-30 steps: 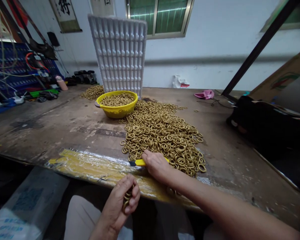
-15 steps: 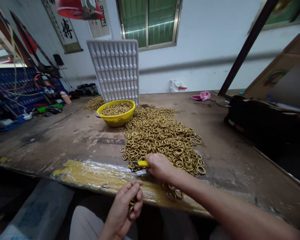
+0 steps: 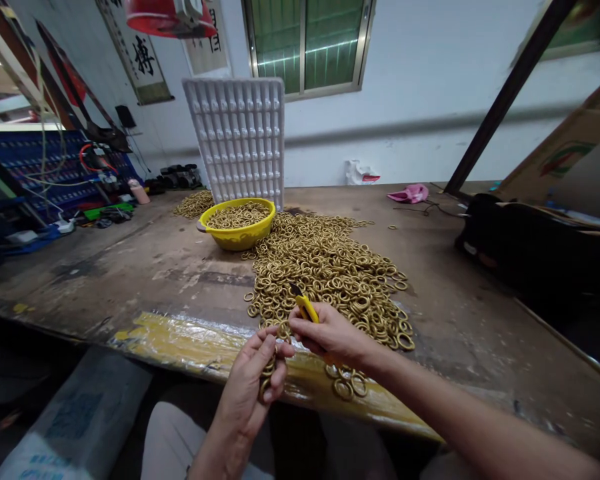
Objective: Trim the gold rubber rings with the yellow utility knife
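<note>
Left grip (image 3: pixel 243 385): my fingers are curled mostly closed around several brass-coloured rings (image 3: pixel 267 381), with my fingertips close to one ring (image 3: pixel 283 330) between my hands.
Right grip (image 3: pixel 330 333): closed on a yellow cutter (image 3: pixel 307 309), thumb side at that same ring; I can't tell how firmly I pinch it.
Blade end: dark, tilted up and away from my left fingers, a sensible angle for such close work.
Ring pile (image 3: pixel 320 267): on the desk (image 3: pixel 130 267) just beyond my hands, reaching back to the yellow bowl (image 3: pixel 240 239).
Handling: a light rim pinch, lower fingers snug so nothing slips.
</note>
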Demonstrator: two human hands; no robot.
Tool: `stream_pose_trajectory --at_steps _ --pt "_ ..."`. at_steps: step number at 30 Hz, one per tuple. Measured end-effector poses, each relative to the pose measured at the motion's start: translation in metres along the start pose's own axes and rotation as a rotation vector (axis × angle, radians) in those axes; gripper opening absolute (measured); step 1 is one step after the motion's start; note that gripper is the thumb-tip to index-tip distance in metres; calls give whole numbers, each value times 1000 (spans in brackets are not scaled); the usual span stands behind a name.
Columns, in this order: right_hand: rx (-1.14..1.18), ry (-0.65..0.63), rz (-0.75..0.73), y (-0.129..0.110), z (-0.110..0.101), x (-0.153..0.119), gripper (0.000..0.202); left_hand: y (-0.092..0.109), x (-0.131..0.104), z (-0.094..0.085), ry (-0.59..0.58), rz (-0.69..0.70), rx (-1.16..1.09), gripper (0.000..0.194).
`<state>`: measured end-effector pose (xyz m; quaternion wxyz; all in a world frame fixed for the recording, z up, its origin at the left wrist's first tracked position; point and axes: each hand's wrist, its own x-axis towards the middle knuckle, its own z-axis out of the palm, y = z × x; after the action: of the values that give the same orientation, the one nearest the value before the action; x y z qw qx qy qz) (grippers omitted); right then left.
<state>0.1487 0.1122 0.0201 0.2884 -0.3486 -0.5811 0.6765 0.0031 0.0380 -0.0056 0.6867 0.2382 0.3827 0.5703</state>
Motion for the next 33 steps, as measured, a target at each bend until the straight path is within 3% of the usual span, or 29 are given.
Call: stream_pose_trajectory --at_steps 6,11,14,17,21,25,33 --pt "-16 -93 -54 -1 4 -6 26 3 -2 -2 -58 -46 -5 18" --pt "-84 -99 -116 -3 7 -7 23 6 -7 1 -88 -52 -34 21" --pt "-340 -28 -227 -4 6 -10 18 6 -8 0 -50 -32 17 21" --pt "-832 84 -328 -4 4 -18 9 6 -7 -2 34 25 90 23" --pt "-1268 67 -329 -6 7 -27 14 6 -6 -4 130 56 196 33" --pt "-1425 78 -321 -5 10 -29 15 5 -5 -5 156 63 285 39" --pt "-1518 91 -289 -6 9 -29 17 8 -5 -4 140 72 337 36"
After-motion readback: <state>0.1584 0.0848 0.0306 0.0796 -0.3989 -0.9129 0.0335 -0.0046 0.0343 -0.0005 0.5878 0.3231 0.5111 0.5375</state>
